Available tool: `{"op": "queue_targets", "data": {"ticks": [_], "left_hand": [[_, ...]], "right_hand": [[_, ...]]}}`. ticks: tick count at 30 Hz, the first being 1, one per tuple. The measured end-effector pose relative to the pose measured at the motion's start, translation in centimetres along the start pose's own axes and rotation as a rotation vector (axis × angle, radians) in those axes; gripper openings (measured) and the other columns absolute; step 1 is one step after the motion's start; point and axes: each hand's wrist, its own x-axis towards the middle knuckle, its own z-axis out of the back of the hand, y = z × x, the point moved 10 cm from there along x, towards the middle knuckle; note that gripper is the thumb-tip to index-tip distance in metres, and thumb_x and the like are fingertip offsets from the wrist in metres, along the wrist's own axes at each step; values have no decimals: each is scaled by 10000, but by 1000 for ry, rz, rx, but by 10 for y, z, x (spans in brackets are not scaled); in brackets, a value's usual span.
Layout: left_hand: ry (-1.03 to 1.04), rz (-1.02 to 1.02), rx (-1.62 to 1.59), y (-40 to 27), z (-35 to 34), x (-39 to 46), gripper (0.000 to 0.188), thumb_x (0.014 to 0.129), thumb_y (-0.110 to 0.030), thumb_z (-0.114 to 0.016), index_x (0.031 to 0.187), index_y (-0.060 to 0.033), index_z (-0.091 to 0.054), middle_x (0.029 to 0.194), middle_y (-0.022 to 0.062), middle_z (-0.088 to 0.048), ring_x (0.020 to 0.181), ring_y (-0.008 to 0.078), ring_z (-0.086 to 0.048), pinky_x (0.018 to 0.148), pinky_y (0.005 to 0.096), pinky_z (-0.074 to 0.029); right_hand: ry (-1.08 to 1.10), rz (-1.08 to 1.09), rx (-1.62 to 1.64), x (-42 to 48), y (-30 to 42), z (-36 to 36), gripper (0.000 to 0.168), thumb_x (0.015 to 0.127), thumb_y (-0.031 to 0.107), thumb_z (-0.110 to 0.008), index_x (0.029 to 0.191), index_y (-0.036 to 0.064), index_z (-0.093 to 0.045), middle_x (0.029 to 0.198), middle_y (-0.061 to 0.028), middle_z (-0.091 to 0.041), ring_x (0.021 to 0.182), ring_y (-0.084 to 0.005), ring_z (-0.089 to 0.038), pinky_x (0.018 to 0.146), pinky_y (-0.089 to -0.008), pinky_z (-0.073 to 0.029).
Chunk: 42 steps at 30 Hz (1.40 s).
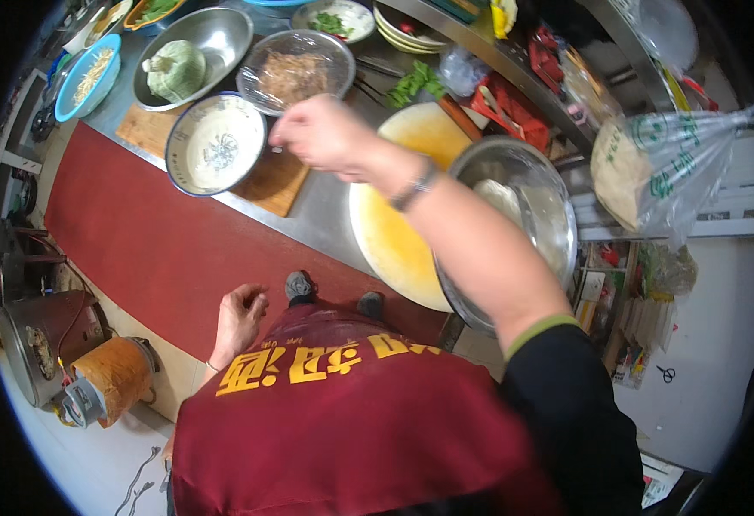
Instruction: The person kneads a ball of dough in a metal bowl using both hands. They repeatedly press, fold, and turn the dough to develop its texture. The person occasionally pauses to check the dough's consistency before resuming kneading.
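My right hand (319,135) reaches over the counter, just right of a white bowl with a blue rim (190,155). Its fingers are bunched, and a small pale glint shows below the fingertips; whether they pinch something is unclear. The bowl stands on a wooden board (280,193) and has a blue pattern inside. Just beyond the hand is a metal bowl of brown food under plastic film (296,71). Low beside my apron, my left hand (238,319) hangs with loosely curled fingers, nothing visible in it.
Under my right forearm are a round yellowed chopping board (390,238) and a large metal basin (560,219). Farther left stand a metal bowl (222,39) with a pale green squash-like thing and a blue basket (102,84). A plastic bag (680,161) hangs right.
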Motion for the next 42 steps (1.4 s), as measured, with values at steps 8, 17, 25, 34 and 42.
{"op": "queue_targets", "data": {"ticks": [8, 17, 25, 34, 42], "left_hand": [[155, -367, -54, -171, -101, 8, 212, 966, -101, -592, 1076, 60, -675, 758, 65, -668, 670, 92, -609, 612, 254, -495], [-131, -686, 100, -287, -171, 62, 366, 922, -212, -623, 1177, 50, -625, 857, 205, -685, 784, 280, -676, 760, 384, -534], [79, -543, 141, -295, -217, 93, 402, 835, -83, -570, 1199, 86, -541, 894, 327, -662, 882, 479, -662, 833, 483, -537], [283, -554, -87, -291, -217, 95, 452, 806, 25, -537, 1248, 99, -475, 940, 345, -630, 883, 490, -640, 793, 505, -528], [321, -547, -113, -287, -218, 96, 495, 762, 64, -565, 1251, 124, -522, 923, 341, -648, 895, 449, -681, 794, 421, -559]], "right_hand": [[-228, -322, 235, -230, -65, 182, 78, 970, 83, -564, 900, 53, -582, 611, 81, -388, 475, -3, -322, 398, -188, -231], [-68, -431, -372, -229, -167, 209, 312, 642, -109, -547, 581, 104, -328, 596, 46, -285, 535, -84, -284, 450, -329, -208], [-1, -463, -691, -204, -182, 204, 165, 656, -43, -543, 571, 25, -419, 534, -113, -422, 494, -206, -418, 503, -392, -387], [141, -522, -845, -190, -204, 179, 185, 818, 112, -543, 791, -21, -668, 752, -254, -655, 730, -428, -662, 686, -478, -538], [229, -304, -1108, -179, -179, 153, 157, 807, 139, -560, 758, 51, -681, 807, -176, -691, 790, -363, -680, 690, -477, -537]]}}
